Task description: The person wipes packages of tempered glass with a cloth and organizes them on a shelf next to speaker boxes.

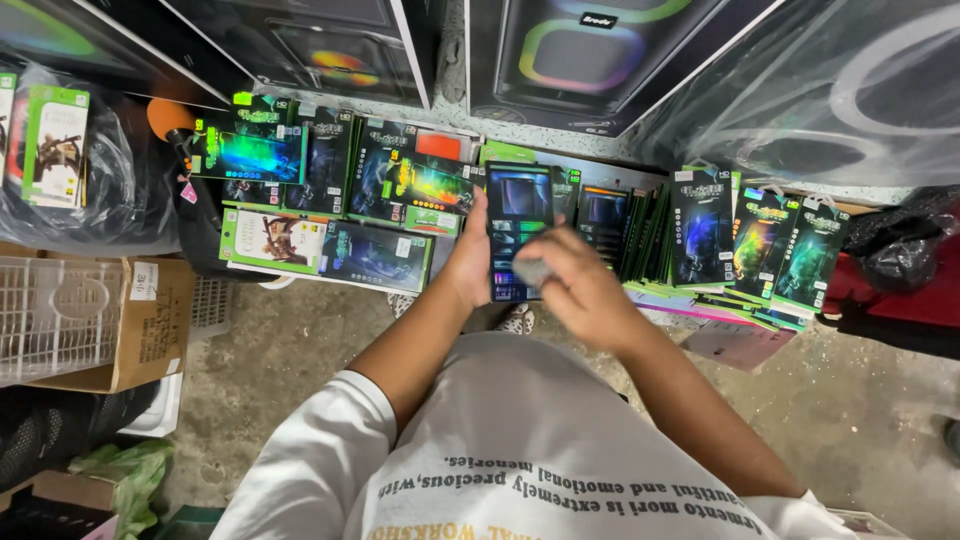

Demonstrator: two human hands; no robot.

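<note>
Here the left hand (470, 262) grasps a dark flat rectangular package (520, 228) upright for viewing; the right hand (575, 285) pinches a small grey pad (533, 271) against it.

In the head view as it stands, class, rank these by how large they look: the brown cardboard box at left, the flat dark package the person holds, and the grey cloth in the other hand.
1. Brown cardboard box
2. Flat dark package, held by the left hand
3. Grey cloth in the right hand, partly hidden

The box is only partly shown, and nearness differs, so true sizes stay unsure.
</note>
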